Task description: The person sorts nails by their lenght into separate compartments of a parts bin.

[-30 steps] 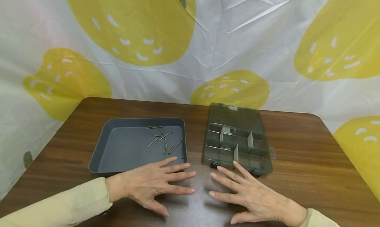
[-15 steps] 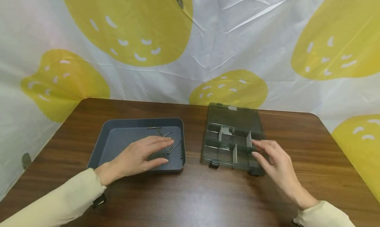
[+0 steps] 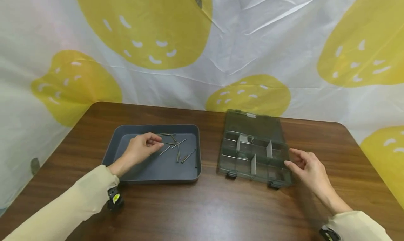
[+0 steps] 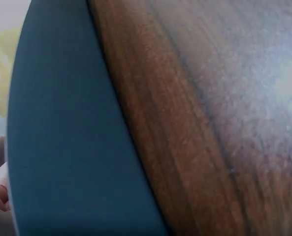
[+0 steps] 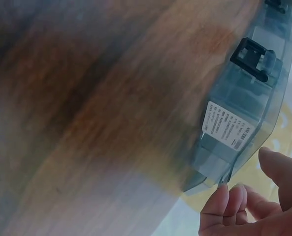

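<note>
In the head view my left hand (image 3: 141,150) hovers over the grey tray (image 3: 139,174), fingers loosely curled and nothing visible between them. Just to its right, in the tray, several thin metal screws or nails (image 3: 178,150) lie scattered. My right hand (image 3: 310,171) is at the right side of a translucent dark grey compartment box (image 3: 255,132). Its thumb and fingertips meet the box's edge, and the right wrist view shows the fingertips (image 5: 222,189) at a corner tab below a white label (image 5: 227,125). In the left wrist view the tray wall (image 4: 77,128) hides most of the hand.
Both the tray and the box stand on a brown wooden table (image 3: 202,206). Black latches (image 3: 231,174) line the box's front, and dividers show inside it. A white curtain with yellow fruit shapes (image 3: 249,92) hangs behind the table.
Both hands, earlier spread low at the front, have moved apart: the left up over the tray and away from the screws or nails, the right to the box's right edge.
</note>
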Motion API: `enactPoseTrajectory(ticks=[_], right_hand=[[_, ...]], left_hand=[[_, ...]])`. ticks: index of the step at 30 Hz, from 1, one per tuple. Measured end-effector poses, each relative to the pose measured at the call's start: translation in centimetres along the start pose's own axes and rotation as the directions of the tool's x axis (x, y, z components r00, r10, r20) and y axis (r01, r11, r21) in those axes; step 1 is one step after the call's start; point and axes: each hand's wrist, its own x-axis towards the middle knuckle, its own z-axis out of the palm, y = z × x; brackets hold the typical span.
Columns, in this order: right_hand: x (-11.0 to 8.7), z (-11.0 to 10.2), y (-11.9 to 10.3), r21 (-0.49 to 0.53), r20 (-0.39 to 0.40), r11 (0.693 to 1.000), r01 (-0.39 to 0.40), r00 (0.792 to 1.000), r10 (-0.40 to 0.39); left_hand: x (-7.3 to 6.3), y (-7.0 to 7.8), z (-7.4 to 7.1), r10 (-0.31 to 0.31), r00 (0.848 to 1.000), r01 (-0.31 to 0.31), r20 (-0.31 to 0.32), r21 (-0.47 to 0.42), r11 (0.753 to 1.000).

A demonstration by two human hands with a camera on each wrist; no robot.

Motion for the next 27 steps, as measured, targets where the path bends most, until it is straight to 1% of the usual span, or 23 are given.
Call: enactPoseTrajectory(ticks=[3,7,15,19,27], right_hand=[[0.0,-0.1,0.3,-0.023,0.012,1.0,-0.004,1.0,0.004],[0.0,-0.1,0.5,-0.028,0.033,1.0,-0.012,0.999,0.013],[0.3,0.0,0.5,-0.02,0.059,0.999,-0.028,0.998,0.029],[0.2,0.1,0.5,-0.025,0.056,0.999,-0.034,0.998,0.035],[0.3,0.3,0.5,-0.014,0.071,0.999,-0.038,0.997,0.038]], left_hand=[[0.2,0.1,0.4,-0.036,0.999,0.035,0.034,0.021,0.999],[0.4,0.1,0.8,-0.059,0.997,0.057,0.044,0.058,0.997],[0.6,0.0,1.1,-0.067,0.996,0.061,0.055,0.1,0.993],[0.7,-0.1,1.3,-0.049,0.997,0.041,0.051,0.142,0.989],[0.7,-0.2,1.3,0.038,0.998,-0.048,0.049,0.206,0.977]])
